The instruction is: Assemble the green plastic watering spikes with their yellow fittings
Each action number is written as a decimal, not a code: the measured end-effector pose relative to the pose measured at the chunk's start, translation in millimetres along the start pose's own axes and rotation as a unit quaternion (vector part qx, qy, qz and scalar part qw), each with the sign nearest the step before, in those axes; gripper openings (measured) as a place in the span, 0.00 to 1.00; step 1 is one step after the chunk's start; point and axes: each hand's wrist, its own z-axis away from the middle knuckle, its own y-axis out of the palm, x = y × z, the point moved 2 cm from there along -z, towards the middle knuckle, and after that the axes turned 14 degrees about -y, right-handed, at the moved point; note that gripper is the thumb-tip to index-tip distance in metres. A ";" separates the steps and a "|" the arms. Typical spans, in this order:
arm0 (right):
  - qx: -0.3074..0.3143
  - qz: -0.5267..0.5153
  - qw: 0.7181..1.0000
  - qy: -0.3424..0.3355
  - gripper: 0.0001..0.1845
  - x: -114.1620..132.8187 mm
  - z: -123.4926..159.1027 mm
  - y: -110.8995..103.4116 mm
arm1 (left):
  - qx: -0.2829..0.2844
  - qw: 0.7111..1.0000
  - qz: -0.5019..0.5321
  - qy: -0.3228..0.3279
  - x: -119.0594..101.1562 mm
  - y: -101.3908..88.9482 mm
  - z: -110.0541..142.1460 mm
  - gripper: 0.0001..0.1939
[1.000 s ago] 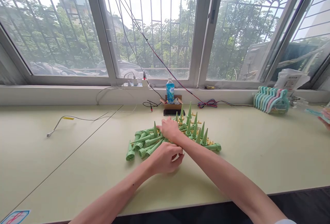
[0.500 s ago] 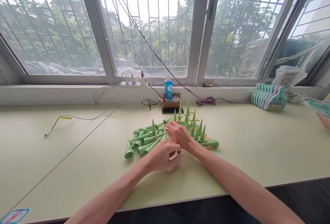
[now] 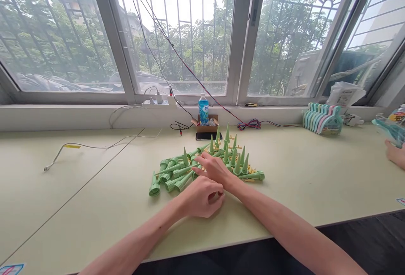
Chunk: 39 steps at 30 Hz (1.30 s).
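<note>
A heap of green plastic spikes [image 3: 172,168], some upright, lies with small yellow pieces [image 3: 251,169] on a pale surface [image 3: 300,173]. The right hand [image 3: 212,168] is over its middle, fingers loosely spread, no grip visible. The left hand [image 3: 201,195] is just in front, fingers curled; whether they hold anything, I cannot tell. Pinching from above should spare upright spikes.

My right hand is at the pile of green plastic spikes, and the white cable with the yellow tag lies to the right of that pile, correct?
Not quite: the white cable with the yellow tag lies to the left of the pile of green plastic spikes, as the head view shows. Your right hand is at that pile.
</note>
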 end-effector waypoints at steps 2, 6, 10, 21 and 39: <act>0.019 -0.003 1.000 0.010 0.21 1.1 0.2 0.3 | -0.001 1.000 0.000 0.004 0.1 0.0 -0.3 0.13; 0.076 -0.002 0.996 0.043 0.28 2.8 -0.6 2.9 | -0.007 1.000 -0.002 0.018 0.8 0.6 -0.8 0.13; 0.095 0.005 0.994 0.057 0.27 3.5 -1.0 4.8 | -0.003 1.000 -0.012 0.011 1.6 1.3 -0.8 0.14; -0.018 -0.040 0.997 0.064 0.20 0.3 3.0 6.4 | -0.023 1.000 -0.013 0.015 1.5 -1.3 -0.5 0.15; -0.226 -0.109 0.965 0.074 0.16 -0.3 17.3 5.6 | -0.196 0.976 0.097 0.010 15.8 -6.3 4.4 0.21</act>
